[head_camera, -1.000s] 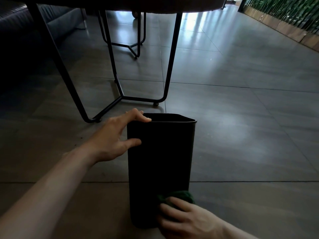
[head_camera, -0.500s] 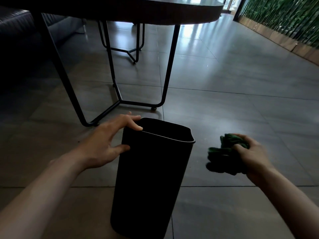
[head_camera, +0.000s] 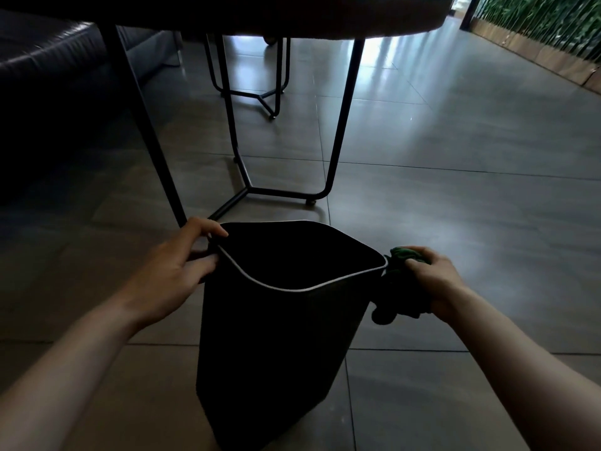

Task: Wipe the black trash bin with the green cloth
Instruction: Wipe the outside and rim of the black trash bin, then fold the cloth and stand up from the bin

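Observation:
The black trash bin stands on the tiled floor in front of me, tilted toward me so its open mouth shows. My left hand grips the bin's left rim, fingers over the edge and thumb on the outer wall. The bunched green cloth is held in my right hand, pressed against the bin's upper right corner just under the rim.
A dark table on black metal legs stands right behind the bin. A dark sofa sits at the far left. A green plant wall with a wooden base runs along the far right. Grey floor tiles lie open to the right.
My right hand lifted the cloth from the bin's lower front, swung out to the right, then came in to the upper right corner. The bin tipped toward me and turned slightly.

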{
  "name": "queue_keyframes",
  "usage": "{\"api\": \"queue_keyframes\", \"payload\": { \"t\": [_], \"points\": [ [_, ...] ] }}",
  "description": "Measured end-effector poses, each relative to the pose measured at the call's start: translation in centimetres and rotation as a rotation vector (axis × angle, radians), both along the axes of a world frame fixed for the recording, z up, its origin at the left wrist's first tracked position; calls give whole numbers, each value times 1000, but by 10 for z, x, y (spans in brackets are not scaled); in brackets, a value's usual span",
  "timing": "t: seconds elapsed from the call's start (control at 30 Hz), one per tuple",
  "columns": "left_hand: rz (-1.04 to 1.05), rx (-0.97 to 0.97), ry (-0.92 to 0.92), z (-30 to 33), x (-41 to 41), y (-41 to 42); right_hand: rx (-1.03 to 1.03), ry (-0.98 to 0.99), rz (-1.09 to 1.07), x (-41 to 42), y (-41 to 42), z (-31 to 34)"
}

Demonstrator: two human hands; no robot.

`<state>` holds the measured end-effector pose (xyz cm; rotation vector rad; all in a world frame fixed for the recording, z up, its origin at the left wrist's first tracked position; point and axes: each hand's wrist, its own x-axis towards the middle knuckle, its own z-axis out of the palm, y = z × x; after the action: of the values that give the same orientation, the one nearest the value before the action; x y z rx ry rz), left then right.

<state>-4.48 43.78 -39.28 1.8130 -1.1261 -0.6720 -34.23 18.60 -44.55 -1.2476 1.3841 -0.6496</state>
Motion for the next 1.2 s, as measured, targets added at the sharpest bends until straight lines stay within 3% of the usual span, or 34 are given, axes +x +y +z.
{"api": "queue_keyframes", "payload": {
  "t": [0.07,0.33,0.47,0.7,0.87,1.2],
  "points": [
    [-27,46,152,3,-6,5,62,-12,78,9,9,3],
    [82,197,356,6,-4,13,351,-101,300,15,24,5],
    [164,119,360,5,-7,11,335,-88,358,18,29,10],
    [231,80,547,-11,1,-3,145,-51,231,26,27,28],
    [259,-45,539,-26,-4,-27,46,-53,178,27,19,37],
    [307,-84,390,-50,-11,-60,27,14,168,23,18,23]
  ]
}}
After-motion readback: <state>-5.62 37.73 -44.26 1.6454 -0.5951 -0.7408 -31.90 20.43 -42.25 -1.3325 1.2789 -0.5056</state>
